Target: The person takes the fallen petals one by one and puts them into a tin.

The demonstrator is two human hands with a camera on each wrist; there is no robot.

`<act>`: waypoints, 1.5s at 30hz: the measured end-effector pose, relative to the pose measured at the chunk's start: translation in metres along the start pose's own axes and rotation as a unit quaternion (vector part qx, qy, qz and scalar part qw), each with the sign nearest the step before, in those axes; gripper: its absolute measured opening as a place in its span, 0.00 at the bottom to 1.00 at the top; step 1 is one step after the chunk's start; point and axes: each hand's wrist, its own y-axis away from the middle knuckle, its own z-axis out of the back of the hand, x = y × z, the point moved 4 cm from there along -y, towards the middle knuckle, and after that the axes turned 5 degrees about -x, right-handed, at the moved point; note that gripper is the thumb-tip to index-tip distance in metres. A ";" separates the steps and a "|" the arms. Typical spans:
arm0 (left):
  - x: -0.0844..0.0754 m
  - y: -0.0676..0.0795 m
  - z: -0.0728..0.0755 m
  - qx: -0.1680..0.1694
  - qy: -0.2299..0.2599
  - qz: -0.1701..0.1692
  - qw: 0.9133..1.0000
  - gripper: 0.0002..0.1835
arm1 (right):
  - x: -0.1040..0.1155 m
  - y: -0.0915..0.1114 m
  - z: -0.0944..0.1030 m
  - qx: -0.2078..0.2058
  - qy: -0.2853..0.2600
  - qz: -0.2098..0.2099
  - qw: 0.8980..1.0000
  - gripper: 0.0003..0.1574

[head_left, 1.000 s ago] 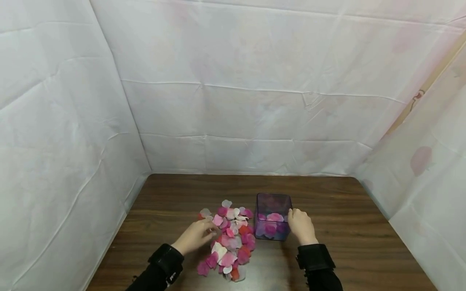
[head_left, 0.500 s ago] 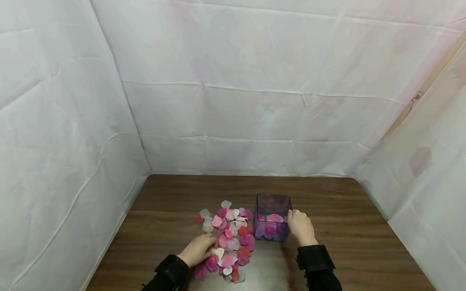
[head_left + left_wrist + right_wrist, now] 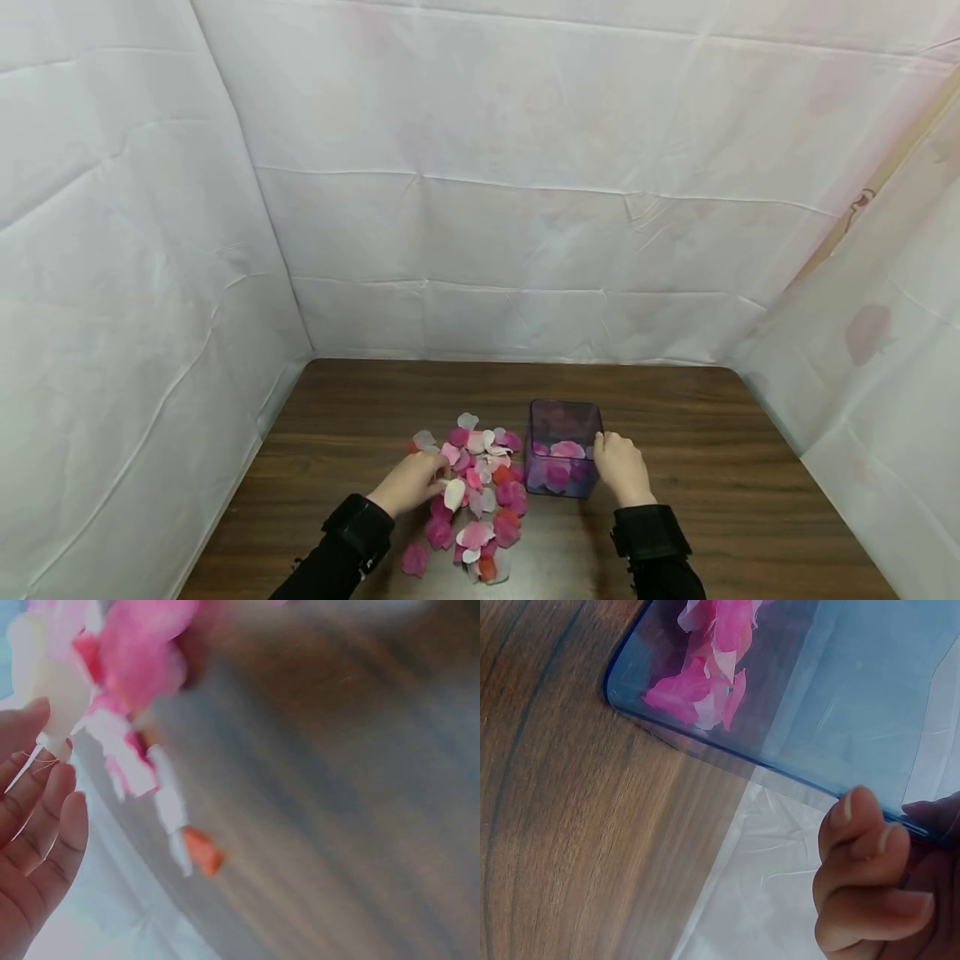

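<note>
My left hand (image 3: 409, 483) pinches a cream-white artificial petal (image 3: 454, 493) between thumb and fingertips, over the left side of a loose petal pile (image 3: 512, 493). In the left wrist view the petal (image 3: 61, 697) stands up from the thumb tip, with the other fingers loosely bent below. My right hand (image 3: 622, 468) grips the right side of a clear purple square box (image 3: 561, 422) at its rim. Seen from the right wrist, the thumb is inside the wall and the curled fingers (image 3: 874, 851) are outside. Pink and pale petals (image 3: 720, 675) lie at the bottom of the box.
The pile of pink, white and red petals runs front to back on the dark wooden table (image 3: 712, 467), left of the box. One magenta petal (image 3: 415, 559) lies apart at the front left. White cloth (image 3: 510, 217) hangs behind and at both sides.
My left hand first came toward me to the pile's front left, then moved back up with the cream-white petal. Nearby petals shifted. My right hand and the box stay put.
</note>
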 end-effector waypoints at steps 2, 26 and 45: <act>-0.001 -0.007 0.005 -0.003 0.000 0.004 1.000 0.08 | 0.000 0.000 0.000 0.000 0.000 -0.003 1.000 0.26; -0.067 -0.093 0.052 -0.083 -0.006 -0.021 0.996 0.03 | 0.000 -0.002 -0.002 -0.001 0.005 0.009 1.000 0.24; -0.147 -0.131 0.001 -0.025 -0.204 -0.177 0.963 0.04 | -0.001 -0.002 -0.001 -0.013 -0.004 -0.001 1.000 0.23</act>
